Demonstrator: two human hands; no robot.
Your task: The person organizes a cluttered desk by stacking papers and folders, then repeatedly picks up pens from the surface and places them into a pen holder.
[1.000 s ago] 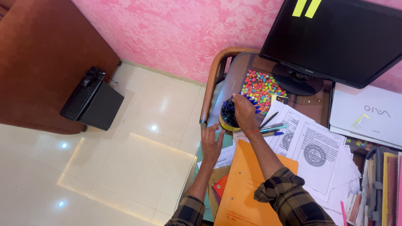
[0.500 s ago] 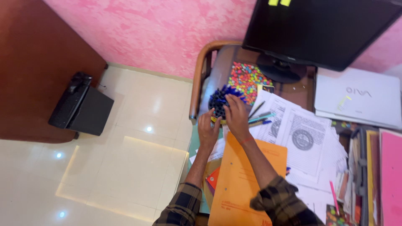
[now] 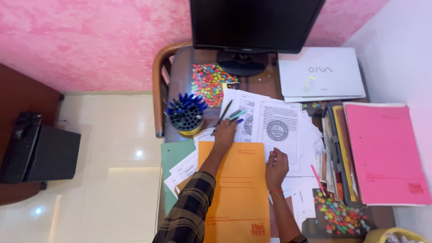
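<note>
Pens [image 3: 230,116] lie loose on the papers [image 3: 274,130], right of the pen cup [image 3: 186,118]; left hand [image 3: 225,133] touches them, fingers spread. Right hand [image 3: 276,165], fingers loosely curled, rests at the orange folder [image 3: 236,189] edge.

Orange folder [image 3: 236,184], pink file [image 3: 382,153]

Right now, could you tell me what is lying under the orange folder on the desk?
White printed sheets and a green folder stick out from under the orange folder at its left edge. Whatever lies beneath its middle is covered.
</note>
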